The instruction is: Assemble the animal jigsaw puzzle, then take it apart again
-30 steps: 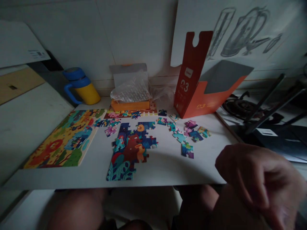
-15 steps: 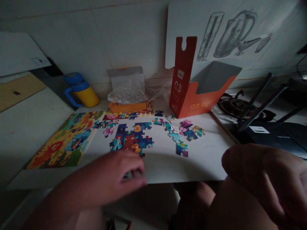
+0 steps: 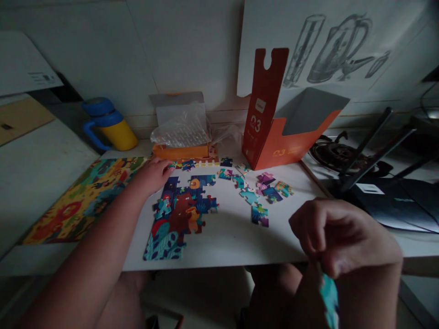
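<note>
Left hand (image 3: pixel 154 176) among loose pieces (image 3: pixel 188 165), can't tell its grip; dragging low could nudge assembled puzzle (image 3: pixel 181 210) just beside. Right hand (image 3: pixel 343 233): grip pinching teal puzzle piece (image 3: pixel 329 292) beyond front edge of table (image 3: pixel 226 242); slackening could drop it. White surface, crowded at back; tiled wall (image 3: pixel 192 45) behind, dim light.

Light dim, greyish. Pale wall (image 3: pixel 192 45) fills top of frame, thin joint lines running across it. Large drawing sheet (image 3: pixel 329 50) against it, upper right. White table (image 3: pixel 236 246) spans centre. Floor (image 3: pixel 202 297) shadowed, bottom centre.
</note>
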